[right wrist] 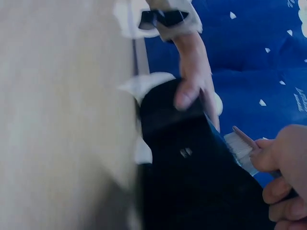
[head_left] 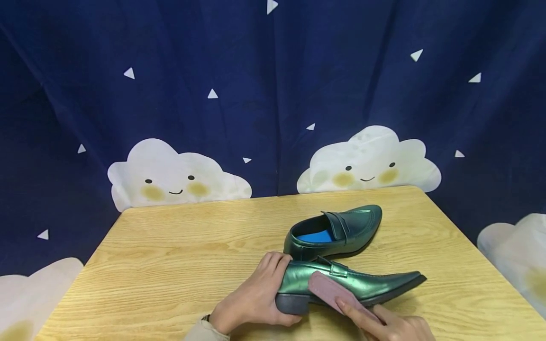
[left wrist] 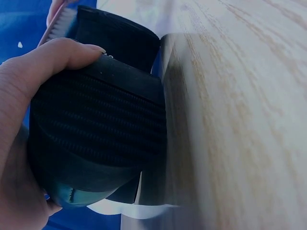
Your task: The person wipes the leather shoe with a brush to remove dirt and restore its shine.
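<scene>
A shiny green loafer (head_left: 375,283) with a dark sole points its toe to the right in the head view. My left hand (head_left: 260,291) grips it round the heel; the left wrist view shows the thumb on the ridged heel (left wrist: 100,120). My right hand (head_left: 392,324) holds a pink-backed brush (head_left: 334,291), its pale bristles (right wrist: 240,151) against the near side of the loafer. In the right wrist view the dark sole (right wrist: 184,167) faces the camera. A second green loafer (head_left: 356,229) with a blue insole stands just behind, partly hidden by the first.
The shoes are on a light wooden table (head_left: 179,251), towards its right half. Behind it hangs a dark blue curtain (head_left: 256,85) printed with smiling clouds and small white triangles. A dark band (right wrist: 165,18) circles the left wrist.
</scene>
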{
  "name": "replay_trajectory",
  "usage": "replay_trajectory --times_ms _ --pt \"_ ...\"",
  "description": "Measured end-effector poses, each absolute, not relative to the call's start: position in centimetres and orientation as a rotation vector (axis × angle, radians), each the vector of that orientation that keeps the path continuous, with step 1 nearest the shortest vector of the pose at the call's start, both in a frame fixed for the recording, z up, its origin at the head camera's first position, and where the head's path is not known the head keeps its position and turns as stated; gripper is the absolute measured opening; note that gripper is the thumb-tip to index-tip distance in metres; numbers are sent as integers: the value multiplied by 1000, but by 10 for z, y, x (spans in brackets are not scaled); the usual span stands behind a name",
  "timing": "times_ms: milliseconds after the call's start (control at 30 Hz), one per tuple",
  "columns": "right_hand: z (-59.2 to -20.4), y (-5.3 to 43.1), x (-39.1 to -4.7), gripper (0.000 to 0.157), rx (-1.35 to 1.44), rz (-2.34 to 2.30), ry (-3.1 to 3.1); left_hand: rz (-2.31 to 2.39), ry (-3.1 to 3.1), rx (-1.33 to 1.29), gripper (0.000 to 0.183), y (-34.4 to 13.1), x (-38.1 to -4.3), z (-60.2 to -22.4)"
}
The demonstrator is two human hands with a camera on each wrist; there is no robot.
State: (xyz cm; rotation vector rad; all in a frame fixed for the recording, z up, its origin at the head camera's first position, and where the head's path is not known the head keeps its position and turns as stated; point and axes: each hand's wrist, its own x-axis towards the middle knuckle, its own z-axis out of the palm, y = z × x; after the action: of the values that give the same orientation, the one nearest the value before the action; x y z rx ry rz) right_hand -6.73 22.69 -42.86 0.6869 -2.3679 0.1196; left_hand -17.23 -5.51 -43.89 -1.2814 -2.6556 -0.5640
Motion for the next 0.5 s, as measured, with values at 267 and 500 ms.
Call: replay_trajectory --times_ms 267,500 --pt "-422 236 -69 55 554 199 -2389 -574 -2658 -1283 105 -55 -173 -439" --pt "-433 226 -66 48 695 145 -2343 -556 -2635 -1280 106 -55 -173 -441"
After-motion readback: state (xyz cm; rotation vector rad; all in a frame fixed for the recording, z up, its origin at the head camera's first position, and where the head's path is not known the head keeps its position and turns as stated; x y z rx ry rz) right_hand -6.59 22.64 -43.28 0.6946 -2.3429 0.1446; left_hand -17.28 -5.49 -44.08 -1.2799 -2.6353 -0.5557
